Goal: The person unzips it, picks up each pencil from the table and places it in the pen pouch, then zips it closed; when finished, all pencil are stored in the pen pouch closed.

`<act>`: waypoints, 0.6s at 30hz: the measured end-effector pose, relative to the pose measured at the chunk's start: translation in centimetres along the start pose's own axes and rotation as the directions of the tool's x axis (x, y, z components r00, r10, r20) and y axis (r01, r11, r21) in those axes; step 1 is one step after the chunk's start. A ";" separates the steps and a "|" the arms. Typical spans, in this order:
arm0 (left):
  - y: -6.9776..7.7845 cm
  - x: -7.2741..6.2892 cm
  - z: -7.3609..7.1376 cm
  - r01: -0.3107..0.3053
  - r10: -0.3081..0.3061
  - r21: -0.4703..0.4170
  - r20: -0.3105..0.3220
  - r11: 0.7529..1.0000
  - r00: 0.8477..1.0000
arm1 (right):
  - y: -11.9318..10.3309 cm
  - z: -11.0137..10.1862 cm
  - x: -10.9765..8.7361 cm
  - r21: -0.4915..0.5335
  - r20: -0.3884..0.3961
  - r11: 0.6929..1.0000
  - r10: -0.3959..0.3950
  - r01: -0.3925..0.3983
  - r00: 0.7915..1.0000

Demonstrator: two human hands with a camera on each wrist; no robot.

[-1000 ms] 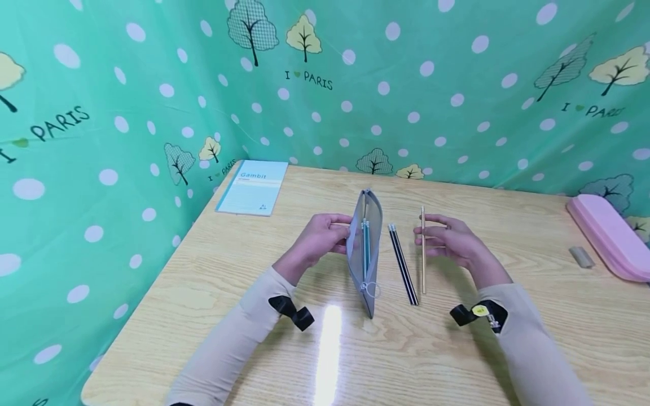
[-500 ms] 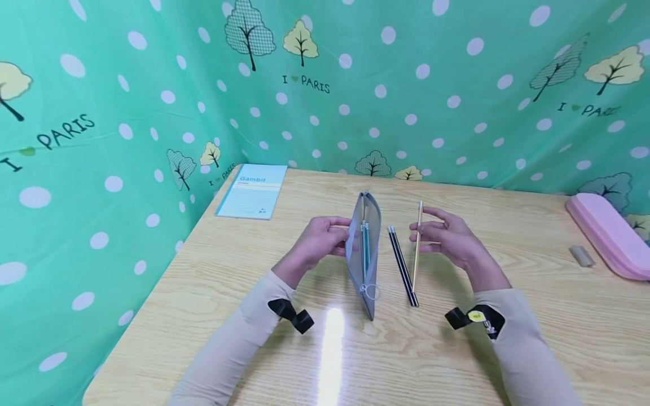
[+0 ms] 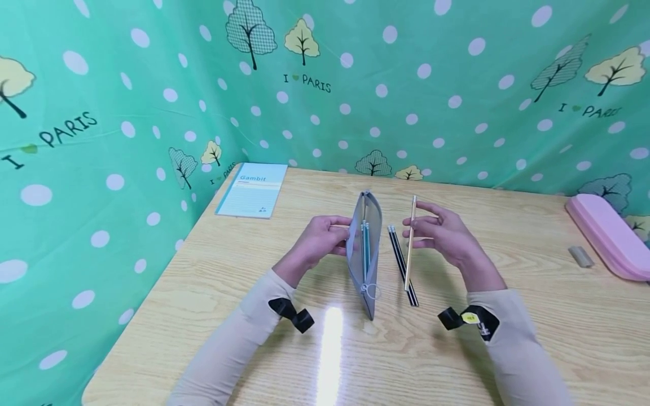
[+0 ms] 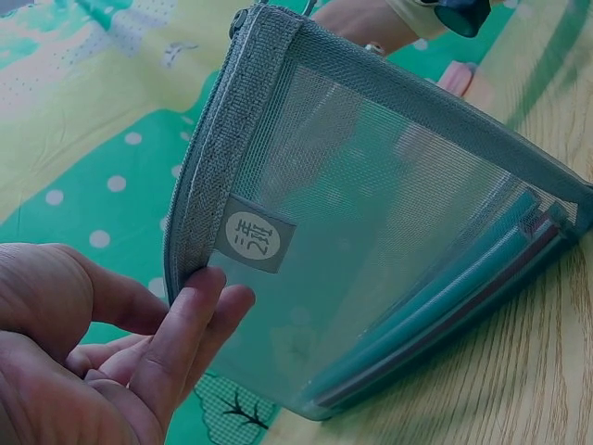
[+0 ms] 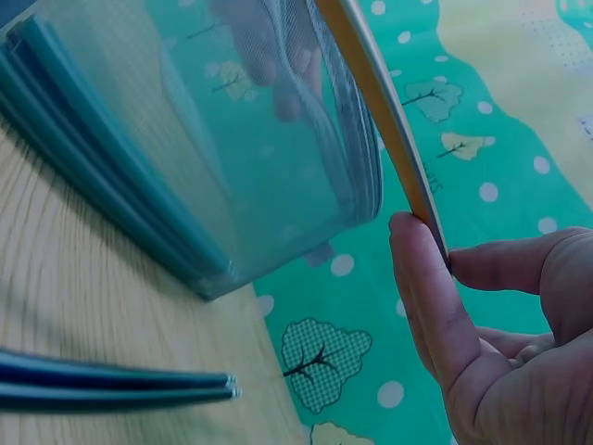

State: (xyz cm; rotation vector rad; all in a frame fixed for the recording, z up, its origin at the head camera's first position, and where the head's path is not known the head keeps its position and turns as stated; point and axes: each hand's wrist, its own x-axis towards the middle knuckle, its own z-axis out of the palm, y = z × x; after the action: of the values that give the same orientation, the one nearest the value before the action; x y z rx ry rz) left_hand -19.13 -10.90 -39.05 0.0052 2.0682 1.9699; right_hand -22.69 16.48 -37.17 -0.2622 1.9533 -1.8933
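My left hand (image 3: 325,234) pinches the side edge of a grey mesh pencil pouch (image 3: 374,225). The pouch stands on its long edge with its zip mouth spread, and a printed label (image 4: 255,232) shows near the pinching fingers in the left wrist view. Inside lie several pencils, teal ones (image 3: 365,242) among them. To its right, my right hand (image 3: 447,237) holds a yellowish pencil (image 3: 410,248) between thumb and fingers, raised off the table and nearly in line with the pouch. Two dark striped pencils (image 3: 401,262) lie on the table between pouch and hand, partly overlapped by the held one.
A light blue notebook (image 3: 251,192) lies at the back left of the wooden table (image 3: 254,349). On the far right are a pink case (image 3: 609,237) and a small grey block (image 3: 581,256). Green patterned cloth (image 3: 406,129) hangs behind and along the left side.
My right hand has carried the yellowish pencil left toward the pouch, so it now overlaps the dark pencils in view. The left hand and pouch stay nearly still.
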 end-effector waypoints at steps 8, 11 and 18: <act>-0.1 0.0 0.0 -0.003 0.003 0.000 -0.004 1.000 1.000 | -0.8 1.6 0.4 -0.022 0.003 0.999 -0.024 0.024 1.000; -0.1 0.1 0.0 -0.002 0.002 -0.015 0.001 1.000 1.000 | -1.1 2.3 0.7 -0.015 0.001 0.999 -0.034 0.034 0.999; -0.1 0.1 0.0 -0.001 0.001 -0.028 0.005 1.000 1.000 | -1.9 4.2 1.4 0.015 -0.002 0.999 -0.044 0.044 0.999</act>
State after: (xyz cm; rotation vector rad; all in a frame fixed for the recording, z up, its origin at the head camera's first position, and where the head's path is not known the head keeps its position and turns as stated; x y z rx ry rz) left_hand -19.21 -10.93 -39.19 0.0059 2.0384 1.9969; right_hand -22.54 11.99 -35.48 -0.3016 1.9494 -1.9356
